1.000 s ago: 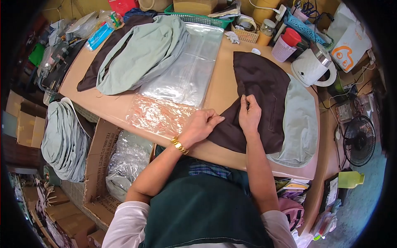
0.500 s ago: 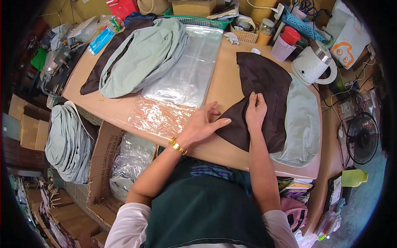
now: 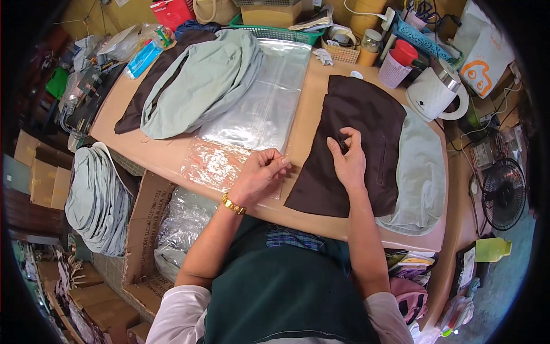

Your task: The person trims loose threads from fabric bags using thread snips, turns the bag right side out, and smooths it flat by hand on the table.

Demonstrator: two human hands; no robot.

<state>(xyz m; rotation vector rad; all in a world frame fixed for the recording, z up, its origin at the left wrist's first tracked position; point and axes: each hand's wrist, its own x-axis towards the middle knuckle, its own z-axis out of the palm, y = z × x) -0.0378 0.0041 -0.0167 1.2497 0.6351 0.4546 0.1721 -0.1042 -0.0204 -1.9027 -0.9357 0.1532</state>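
Note:
A dark brown fabric piece (image 3: 355, 114) lies spread on the table, with a slit-like seam on its right part. A pale grey-green fabric piece (image 3: 421, 178) shows from under its right side. My right hand (image 3: 350, 160) is over the brown fabric, thumb and curled forefinger apart; the dark gap between them is hard to read. Left of the fabric, my left hand (image 3: 258, 175) is closed in a pinch above the table edge, and what its fingertips hold, if anything, is too small to name. Clear plastic bags (image 3: 252, 114) lie beyond my left hand.
More grey-green fabric (image 3: 200, 86) over brown pieces lies at the back left. A white kettle (image 3: 435, 89) and pink cup (image 3: 394, 70) stand at the back right. Left of the table are a stack of fabric (image 3: 97, 200) and an open carton (image 3: 140, 241). A fan (image 3: 503, 192) is right.
The folded-over corner of the brown fabric now lies flat. My right hand has let go of its pinch there; my left hand has moved left and closed its fingers.

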